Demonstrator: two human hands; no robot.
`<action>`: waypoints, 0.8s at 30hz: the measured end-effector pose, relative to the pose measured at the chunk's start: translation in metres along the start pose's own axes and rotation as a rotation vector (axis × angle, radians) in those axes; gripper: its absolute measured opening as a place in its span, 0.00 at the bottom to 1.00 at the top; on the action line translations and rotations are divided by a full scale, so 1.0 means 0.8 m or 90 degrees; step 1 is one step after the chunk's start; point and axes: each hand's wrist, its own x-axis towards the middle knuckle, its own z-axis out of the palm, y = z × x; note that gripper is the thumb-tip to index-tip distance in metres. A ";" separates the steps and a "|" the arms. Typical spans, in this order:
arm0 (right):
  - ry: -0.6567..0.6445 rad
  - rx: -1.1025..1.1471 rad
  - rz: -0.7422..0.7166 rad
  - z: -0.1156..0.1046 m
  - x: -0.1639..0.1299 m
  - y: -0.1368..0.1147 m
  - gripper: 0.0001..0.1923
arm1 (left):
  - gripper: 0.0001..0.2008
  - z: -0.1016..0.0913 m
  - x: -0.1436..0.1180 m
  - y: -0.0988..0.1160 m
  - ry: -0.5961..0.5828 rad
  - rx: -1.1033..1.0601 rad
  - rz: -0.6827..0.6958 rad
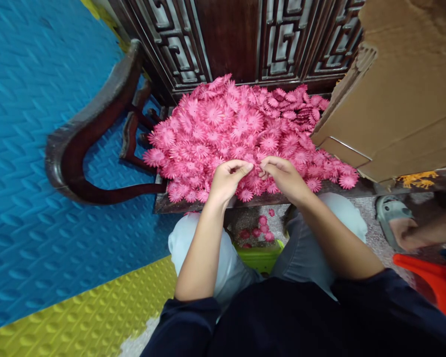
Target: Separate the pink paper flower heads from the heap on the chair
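Note:
A large heap of pink artificial flower heads (223, 129) covers the seat of a dark carved wooden bench (96, 114). Above the heap's front edge my left hand (228, 179) is closed, thumb and forefinger pinched together. My right hand (280, 173) is close beside it with curled fingers, the two sets of fingertips a small gap apart. Whatever lies between the fingers of either hand is too small to make out against the pink petals behind. Both hands are in front of the flowers, just beyond my knees.
A cardboard box (405, 94) stands on the bench at the right, with orange pieces (418, 179) under its edge. Below the seat are fallen pink flowers (263, 229) and a green plastic item (258, 258). Another person's sandalled foot (397, 223) and a red plastic object (434, 280) are at right.

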 end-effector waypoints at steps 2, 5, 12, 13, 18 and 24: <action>-0.009 0.016 0.005 0.000 0.000 -0.001 0.06 | 0.14 0.001 0.000 0.002 0.001 0.007 -0.004; -0.011 0.004 -0.003 0.001 -0.001 0.001 0.08 | 0.13 0.003 -0.002 0.001 -0.002 0.038 0.000; -0.004 -0.115 -0.083 0.006 -0.004 0.005 0.12 | 0.08 0.006 -0.007 -0.002 -0.050 0.144 0.080; -0.005 -0.125 -0.086 0.006 -0.003 0.005 0.12 | 0.08 0.006 -0.007 -0.002 -0.053 0.149 0.085; -0.003 -0.071 -0.082 0.004 -0.002 0.004 0.11 | 0.09 0.006 -0.007 -0.001 -0.048 0.147 0.091; 0.068 0.082 0.023 0.010 -0.003 0.003 0.08 | 0.11 0.012 -0.006 -0.003 -0.017 0.173 0.127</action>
